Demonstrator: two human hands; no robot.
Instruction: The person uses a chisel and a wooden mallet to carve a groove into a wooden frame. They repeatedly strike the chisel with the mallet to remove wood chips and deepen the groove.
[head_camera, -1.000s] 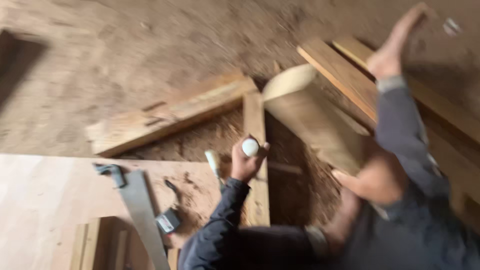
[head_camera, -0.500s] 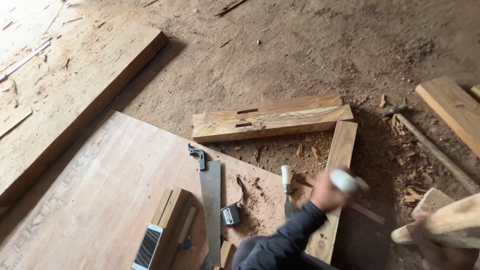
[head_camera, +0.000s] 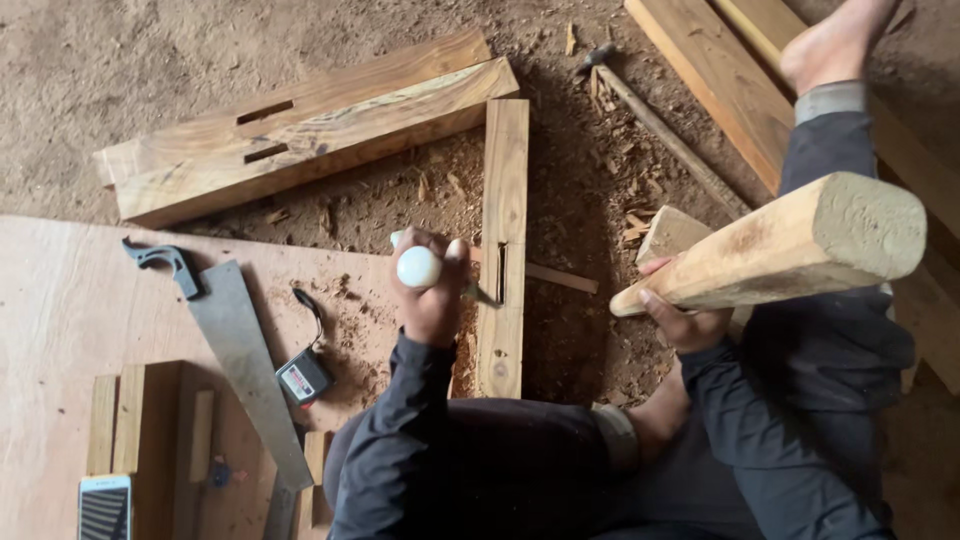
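Observation:
My left hand is shut on a chisel with a white rounded handle top; its blade slants toward a narrow slot cut in an upright wooden plank. My right hand grips a thick wooden club, raised to the right of the plank, its broad rough end pointing up and right. I sit on the ground with my legs on either side, one bare foot at the upper right.
Two stacked beams with slots lie behind the plank. A handsaw, a tape measure and a phone rest on a plywood sheet. A hammer and boards lie at right. Wood chips cover the dirt.
The view swung back and steadied over the plank. My left hand brought the chisel down to the slot, and my right hand lifted the wooden club higher at right.

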